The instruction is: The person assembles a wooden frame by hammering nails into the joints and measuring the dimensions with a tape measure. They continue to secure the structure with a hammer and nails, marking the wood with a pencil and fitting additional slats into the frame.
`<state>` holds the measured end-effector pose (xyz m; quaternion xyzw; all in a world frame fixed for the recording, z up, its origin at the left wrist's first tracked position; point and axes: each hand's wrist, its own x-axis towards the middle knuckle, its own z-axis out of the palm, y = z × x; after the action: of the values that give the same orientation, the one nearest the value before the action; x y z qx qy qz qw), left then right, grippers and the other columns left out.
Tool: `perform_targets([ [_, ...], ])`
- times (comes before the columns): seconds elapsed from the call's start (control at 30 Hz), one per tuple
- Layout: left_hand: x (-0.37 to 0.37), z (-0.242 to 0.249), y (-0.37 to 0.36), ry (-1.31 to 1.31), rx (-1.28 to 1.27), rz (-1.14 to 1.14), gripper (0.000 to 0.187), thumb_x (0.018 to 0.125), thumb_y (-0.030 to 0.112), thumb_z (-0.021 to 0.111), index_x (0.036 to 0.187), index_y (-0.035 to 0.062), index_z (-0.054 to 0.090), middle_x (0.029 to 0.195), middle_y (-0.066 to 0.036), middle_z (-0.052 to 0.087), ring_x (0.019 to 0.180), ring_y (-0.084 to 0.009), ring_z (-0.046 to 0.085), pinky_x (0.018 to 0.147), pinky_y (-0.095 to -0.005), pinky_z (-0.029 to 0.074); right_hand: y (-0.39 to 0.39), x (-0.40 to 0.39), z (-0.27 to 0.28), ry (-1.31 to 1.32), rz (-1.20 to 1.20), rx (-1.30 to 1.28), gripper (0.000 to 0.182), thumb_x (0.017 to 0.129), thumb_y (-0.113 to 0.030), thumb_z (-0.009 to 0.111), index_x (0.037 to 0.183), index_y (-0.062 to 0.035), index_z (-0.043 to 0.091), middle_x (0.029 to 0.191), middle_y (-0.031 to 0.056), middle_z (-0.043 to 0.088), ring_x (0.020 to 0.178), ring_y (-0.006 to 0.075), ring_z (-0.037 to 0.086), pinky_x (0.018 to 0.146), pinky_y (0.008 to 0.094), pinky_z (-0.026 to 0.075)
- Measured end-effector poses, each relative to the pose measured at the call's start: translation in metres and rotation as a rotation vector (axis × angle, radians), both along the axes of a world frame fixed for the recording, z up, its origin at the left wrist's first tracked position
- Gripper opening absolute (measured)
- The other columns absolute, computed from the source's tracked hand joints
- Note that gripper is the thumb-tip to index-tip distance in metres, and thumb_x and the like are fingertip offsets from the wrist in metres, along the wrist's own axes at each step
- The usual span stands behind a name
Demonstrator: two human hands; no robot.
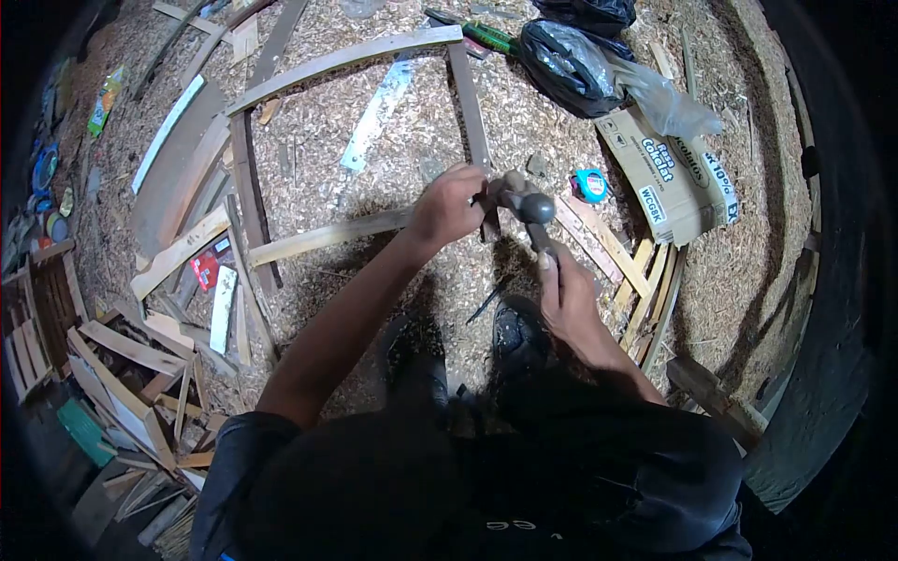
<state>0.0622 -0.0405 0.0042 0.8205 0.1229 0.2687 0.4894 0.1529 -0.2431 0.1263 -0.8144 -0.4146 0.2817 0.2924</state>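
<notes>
My right hand [573, 301] is wrapped round the handle of a hammer [535, 208], whose metal head is up beside my left hand. My left hand [451, 206] is closed at the lower right corner of a wooden frame [346, 58], where a dark upright meets the pale lower bar [327, 236]. Whether its fingers pinch a nail or only the wood is too small to tell. The frame has pale, slightly curved bars and two dark uprights, and lies on wood shavings.
A metal ruler [377, 117] lies inside the frame. To the right are a blue tape measure [590, 185], a cardboard piece [659, 178] and wood strips [645, 285]. Black plastic bags [566, 70] and a green-handled saw [486, 35] lie beyond. Scrap wood [140, 351] is piled at left.
</notes>
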Motion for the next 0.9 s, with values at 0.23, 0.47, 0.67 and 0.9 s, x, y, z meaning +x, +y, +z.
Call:
perform_targets([
  [0.23, 0.001, -0.006, -0.002, -0.012, -0.038, -0.01, 0.007, 0.073, -0.001, 0.065, 0.08, -0.0028, 0.064, 0.085, -0.016, 0.062, 0.086, -0.0354, 0.06, 0.078, -0.0431, 0.05, 0.001, -0.004, -0.009, -0.032, 0.023, -0.099, 0.026, 0.1, -0.012, 0.049, 0.121, 0.0028, 0.051, 0.08, 0.0273, 0.062, 0.069, 0.0474, 0.062, 0.063, 0.0507, 0.049],
  [0.47, -0.001, -0.003, -0.002, 0.083, -0.024, 0.008, 0.008, 0.075, 0.003, 0.066, 0.08, -0.0031, 0.062, 0.085, -0.017, 0.061, 0.086, -0.0353, 0.06, 0.078, -0.0422, 0.049, -0.004, -0.01, -0.018, -0.087, 0.002, 0.099, 0.024, 0.1, -0.013, 0.049, 0.118, 0.003, 0.052, 0.075, 0.0268, 0.061, 0.066, 0.0459, 0.062, 0.06, 0.0491, 0.048],
  [0.67, -0.004, 0.0, 0.001, 0.16, -0.055, -0.026, 0.013, 0.071, 0.0, 0.065, 0.084, -0.0019, 0.064, 0.089, -0.017, 0.062, 0.088, -0.0356, 0.06, 0.081, -0.0422, 0.05, -0.004, -0.015, 0.004, -0.021, -0.017, 0.194, 0.026, 0.101, -0.013, 0.047, 0.121, 0.0039, 0.051, 0.072, 0.0232, 0.059, 0.061, 0.038, 0.062, 0.058, 0.0453, 0.048],
  [0.9, -0.005, 0.013, 0.006, 0.121, -0.039, -0.029, 0.013, 0.075, 0.003, 0.065, 0.087, -0.0019, 0.062, 0.089, -0.018, 0.06, 0.093, -0.0372, 0.06, 0.084, -0.0435, 0.049, 0.0, -0.005, -0.009, -0.055, -0.063, 0.048, 0.023, 0.103, -0.017, 0.047, 0.111, 0.0036, 0.052, 0.063, 0.0205, 0.055, 0.052, 0.035, 0.058, 0.052, 0.0449, 0.044],
])
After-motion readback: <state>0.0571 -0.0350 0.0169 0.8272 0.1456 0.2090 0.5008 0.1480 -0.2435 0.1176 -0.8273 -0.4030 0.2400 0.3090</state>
